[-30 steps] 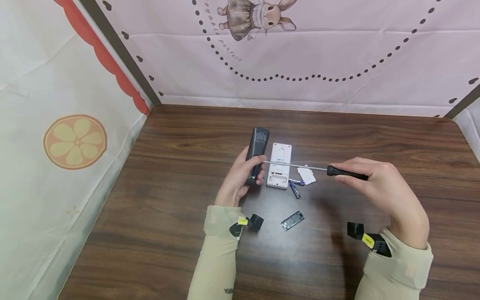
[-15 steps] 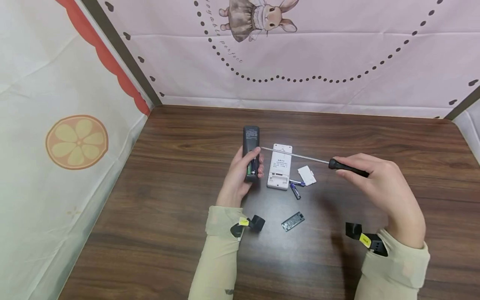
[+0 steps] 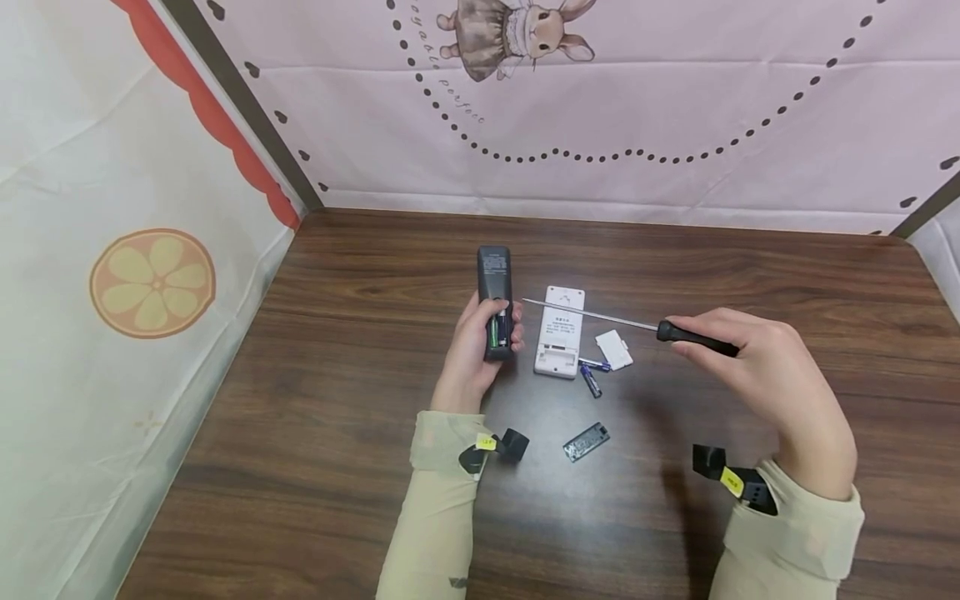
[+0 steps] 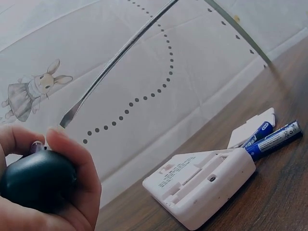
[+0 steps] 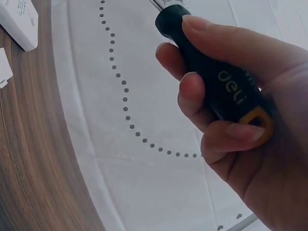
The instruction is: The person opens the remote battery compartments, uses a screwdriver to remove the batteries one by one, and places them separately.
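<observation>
My left hand (image 3: 467,350) grips a black remote control (image 3: 494,271), back side up, its battery bay uncovered. Batteries (image 3: 493,333) show in the bay, and the thumb lies over its upper end. In my right hand (image 3: 757,358) is a screwdriver (image 3: 697,337) with a dark handle, marked "deli" in the right wrist view. Its flat metal tip (image 4: 67,119) is apart from the remote, just right of the left fingers in the head view. Below the shaft lies a white remote (image 3: 558,333), back up, with its battery bay bare.
Two blue batteries (image 3: 590,381) lie right of the white remote, beside a white battery cover (image 3: 615,350). A dark battery cover (image 3: 586,442) rests nearer on the wooden table (image 3: 315,467). A printed cloth (image 3: 637,100) hangs behind the table.
The black remote has moved left and turned upright in the head view, its battery bay coming into fuller sight. The screwdriver tip has come away from the left thumb and shifted slightly upward.
</observation>
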Demonstrator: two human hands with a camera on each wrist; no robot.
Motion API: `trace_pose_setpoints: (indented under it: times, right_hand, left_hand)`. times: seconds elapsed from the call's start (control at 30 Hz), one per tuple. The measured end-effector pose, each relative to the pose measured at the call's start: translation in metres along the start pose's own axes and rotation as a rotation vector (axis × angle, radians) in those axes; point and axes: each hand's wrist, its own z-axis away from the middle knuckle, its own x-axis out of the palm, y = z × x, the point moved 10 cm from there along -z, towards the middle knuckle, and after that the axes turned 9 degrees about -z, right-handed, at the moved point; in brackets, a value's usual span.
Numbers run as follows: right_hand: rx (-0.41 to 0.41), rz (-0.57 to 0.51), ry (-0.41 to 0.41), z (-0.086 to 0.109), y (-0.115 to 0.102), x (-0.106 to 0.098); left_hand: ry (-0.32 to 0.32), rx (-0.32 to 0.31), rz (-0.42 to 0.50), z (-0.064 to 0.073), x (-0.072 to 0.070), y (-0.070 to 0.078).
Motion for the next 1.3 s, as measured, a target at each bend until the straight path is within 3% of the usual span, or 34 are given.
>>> trace_pose_setpoints:
  times: [0.23,0.5,1.13,1.3]
  right_hand:
    - [0.029,-0.033,-0.104,0.001,-0.001,0.012]
    - [0.002,-0.017,-0.211,-0.001,-0.011,0.03]
    - [-0.018,0.04,-0.176,-0.002,-0.017,0.026]
    - [-0.085,0.066,-0.138,-0.002,-0.03,0.022]
  left_hand:
    - [0.021,-0.007,-0.008,-0.001,-0.004,-0.003]
    - [0.001,0.021,-0.019,-0.001,-0.001,0.0]
    - [0.007,0.008,0.006,-0.001,-0.001,-0.001]
    - [0.022,0.036,-0.013,-0.003,-0.002,-0.001]
